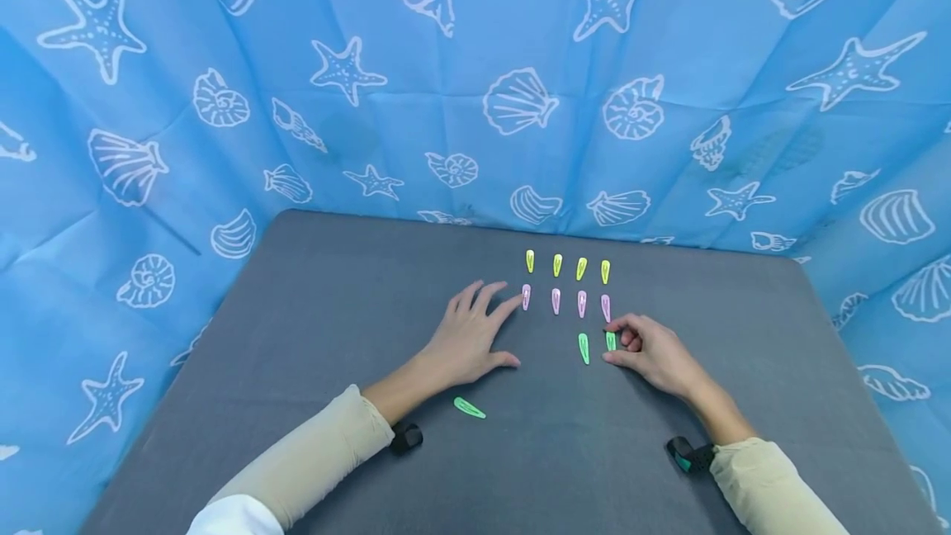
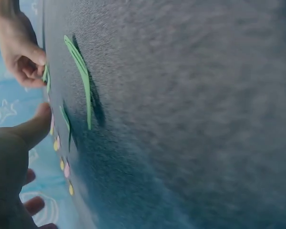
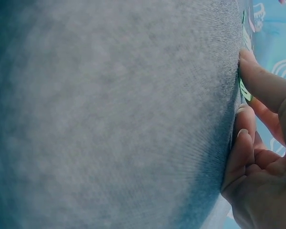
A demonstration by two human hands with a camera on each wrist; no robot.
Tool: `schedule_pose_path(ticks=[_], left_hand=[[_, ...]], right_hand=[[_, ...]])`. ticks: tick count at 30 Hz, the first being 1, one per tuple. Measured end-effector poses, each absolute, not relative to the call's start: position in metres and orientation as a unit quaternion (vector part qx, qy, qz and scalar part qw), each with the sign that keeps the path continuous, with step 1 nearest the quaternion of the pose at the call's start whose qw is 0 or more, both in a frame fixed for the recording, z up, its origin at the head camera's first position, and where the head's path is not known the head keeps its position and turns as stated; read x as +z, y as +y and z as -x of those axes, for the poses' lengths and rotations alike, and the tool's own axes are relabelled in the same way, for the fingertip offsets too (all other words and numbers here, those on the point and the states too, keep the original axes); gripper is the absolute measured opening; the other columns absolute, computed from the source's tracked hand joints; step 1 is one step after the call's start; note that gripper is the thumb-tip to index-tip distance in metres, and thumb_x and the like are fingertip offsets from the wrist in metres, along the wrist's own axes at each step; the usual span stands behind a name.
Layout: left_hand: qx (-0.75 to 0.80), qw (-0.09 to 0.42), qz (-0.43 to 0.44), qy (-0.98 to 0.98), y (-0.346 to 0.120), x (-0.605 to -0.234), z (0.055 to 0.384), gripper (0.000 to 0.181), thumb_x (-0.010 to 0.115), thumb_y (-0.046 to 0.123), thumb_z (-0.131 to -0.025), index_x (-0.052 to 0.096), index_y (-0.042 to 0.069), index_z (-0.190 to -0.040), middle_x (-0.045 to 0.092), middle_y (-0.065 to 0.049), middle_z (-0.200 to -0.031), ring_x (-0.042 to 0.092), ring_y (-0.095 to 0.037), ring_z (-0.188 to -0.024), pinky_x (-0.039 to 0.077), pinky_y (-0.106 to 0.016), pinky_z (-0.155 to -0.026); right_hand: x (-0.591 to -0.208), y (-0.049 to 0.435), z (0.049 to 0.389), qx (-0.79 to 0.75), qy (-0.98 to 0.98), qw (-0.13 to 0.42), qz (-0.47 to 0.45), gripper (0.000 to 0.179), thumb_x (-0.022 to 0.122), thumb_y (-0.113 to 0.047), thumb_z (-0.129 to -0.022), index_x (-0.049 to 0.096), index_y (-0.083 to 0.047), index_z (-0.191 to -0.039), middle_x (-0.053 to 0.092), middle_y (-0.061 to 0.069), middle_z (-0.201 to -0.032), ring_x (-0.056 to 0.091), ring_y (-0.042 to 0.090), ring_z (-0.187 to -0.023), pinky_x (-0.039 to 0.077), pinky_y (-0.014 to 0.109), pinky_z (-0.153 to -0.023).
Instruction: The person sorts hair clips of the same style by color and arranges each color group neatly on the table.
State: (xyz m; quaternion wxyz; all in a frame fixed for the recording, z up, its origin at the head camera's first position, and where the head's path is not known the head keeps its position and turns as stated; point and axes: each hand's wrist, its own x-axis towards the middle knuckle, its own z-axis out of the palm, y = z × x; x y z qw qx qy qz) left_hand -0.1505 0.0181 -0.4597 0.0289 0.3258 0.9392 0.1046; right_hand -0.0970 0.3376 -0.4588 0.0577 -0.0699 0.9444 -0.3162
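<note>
My right hand (image 1: 657, 353) pinches a green snap hair clip (image 1: 611, 341) between thumb and index finger, low at the table, below the rightmost pink clip (image 1: 605, 308). Left of it lies a second green clip (image 1: 584, 348). With fingers spread, my left hand (image 1: 464, 341) holds nothing; its fingertips are beside the leftmost pink clip (image 1: 526, 296). A third green clip (image 1: 470, 408) lies slanted on the table below the left hand, and shows large in the left wrist view (image 2: 81, 76). The right wrist view shows the thumb (image 3: 262, 81) over the pinched clip (image 3: 245, 90).
Several yellow clips (image 1: 558, 265) form a row at the back, with a row of several pink clips (image 1: 555, 301) in front. They lie on a grey cloth-covered table (image 1: 357, 287). A blue curtain (image 1: 446, 139) with shells and starfish hangs behind the table and at its sides.
</note>
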Motion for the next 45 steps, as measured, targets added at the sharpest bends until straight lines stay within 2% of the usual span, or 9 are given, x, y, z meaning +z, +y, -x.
schedule_pose_path(ticks=[5, 9, 14, 19, 24, 29, 35, 40, 45], left_hand=[[0.13, 0.065, -0.302, 0.942, 0.011, -0.459, 0.15, 0.077, 0.076, 0.062, -0.083, 0.05, 0.024, -0.145, 0.044, -0.006, -0.145, 0.041, -0.028, -0.129, 0.04, -0.044, -0.103], [0.146, 0.087, -0.291, 0.941, 0.006, -0.457, 0.151, 0.057, 0.079, 0.054, -0.083, 0.059, 0.021, -0.124, 0.053, -0.003, -0.117, 0.041, -0.021, -0.103, 0.036, -0.036, -0.087], [0.183, 0.114, -0.302, 0.929, 0.003, -0.457, 0.152, 0.034, 0.081, 0.046, -0.084, 0.066, 0.022, -0.103, 0.058, 0.004, -0.097, 0.04, -0.017, -0.09, 0.032, -0.033, -0.081], [0.227, 0.148, -0.319, 0.909, 0.004, -0.458, 0.153, 0.013, 0.08, 0.035, -0.088, 0.071, 0.026, -0.09, 0.059, 0.011, -0.082, 0.042, -0.012, -0.081, 0.034, -0.032, -0.081], [0.237, 0.172, -0.335, 0.896, 0.006, -0.456, 0.153, 0.0, 0.074, 0.026, -0.094, 0.075, 0.026, -0.094, 0.06, 0.011, -0.08, 0.047, -0.011, -0.08, 0.038, -0.03, -0.08], [0.251, 0.18, -0.347, 0.885, 0.013, -0.449, 0.153, 0.012, 0.065, 0.021, -0.101, 0.075, 0.027, -0.103, 0.057, 0.009, -0.087, 0.047, -0.012, -0.084, 0.038, -0.029, -0.077], [0.319, 0.188, -0.324, 0.87, 0.027, -0.439, 0.155, 0.004, 0.064, 0.02, -0.101, 0.066, 0.018, -0.097, 0.057, 0.006, -0.078, 0.05, -0.01, -0.069, 0.039, -0.024, -0.065], [0.342, 0.18, -0.291, 0.875, 0.036, -0.435, 0.156, 0.011, 0.062, 0.027, -0.103, 0.064, 0.019, -0.096, 0.059, 0.006, -0.078, 0.049, -0.009, -0.064, 0.038, -0.024, -0.061], [0.374, 0.184, -0.283, 0.864, 0.051, -0.438, 0.16, 0.012, 0.065, 0.025, -0.101, 0.068, 0.016, -0.109, 0.061, 0.006, -0.082, 0.052, -0.009, -0.068, 0.04, -0.024, -0.064]], right_hand=[[-0.458, 0.339, 0.097, -0.315, 0.945, 0.056, 0.071, 0.037, 0.082, -0.023, -0.087, 0.068, -0.008, -0.118, 0.057, 0.004, -0.091, 0.049, 0.009, -0.077, 0.041, 0.024, -0.068], [-0.459, 0.339, 0.1, -0.314, 0.945, 0.053, 0.075, 0.037, 0.082, -0.023, -0.087, 0.068, -0.008, -0.118, 0.057, 0.004, -0.092, 0.049, 0.01, -0.077, 0.041, 0.024, -0.068], [-0.46, 0.339, 0.101, -0.314, 0.945, 0.051, 0.07, 0.036, 0.082, -0.021, -0.087, 0.068, -0.008, -0.118, 0.057, 0.004, -0.091, 0.049, 0.01, -0.077, 0.041, 0.024, -0.068], [-0.462, 0.34, 0.1, -0.317, 0.945, 0.049, 0.07, 0.036, 0.082, -0.019, -0.087, 0.069, -0.007, -0.117, 0.057, 0.004, -0.09, 0.049, 0.01, -0.077, 0.041, 0.023, -0.068], [-0.462, 0.341, 0.098, -0.318, 0.945, 0.047, 0.067, 0.037, 0.082, -0.019, -0.087, 0.069, -0.006, -0.118, 0.057, 0.004, -0.091, 0.049, 0.01, -0.077, 0.041, 0.023, -0.068], [-0.461, 0.342, 0.094, -0.319, 0.944, 0.046, 0.066, 0.037, 0.082, -0.02, -0.087, 0.068, -0.006, -0.118, 0.057, 0.004, -0.091, 0.049, 0.01, -0.078, 0.041, 0.023, -0.069], [-0.461, 0.343, 0.092, -0.319, 0.945, 0.05, 0.059, 0.037, 0.081, -0.02, -0.088, 0.068, -0.006, -0.119, 0.057, 0.004, -0.091, 0.049, 0.01, -0.077, 0.042, 0.024, -0.069], [-0.462, 0.34, 0.095, -0.324, 0.943, 0.051, 0.064, 0.037, 0.082, -0.02, -0.087, 0.068, -0.008, -0.119, 0.057, 0.005, -0.092, 0.05, 0.011, -0.078, 0.042, 0.024, -0.069], [-0.462, 0.34, 0.095, -0.325, 0.943, 0.05, 0.056, 0.036, 0.083, -0.018, -0.086, 0.069, -0.007, -0.117, 0.057, 0.005, -0.091, 0.051, 0.012, -0.077, 0.042, 0.024, -0.069]])
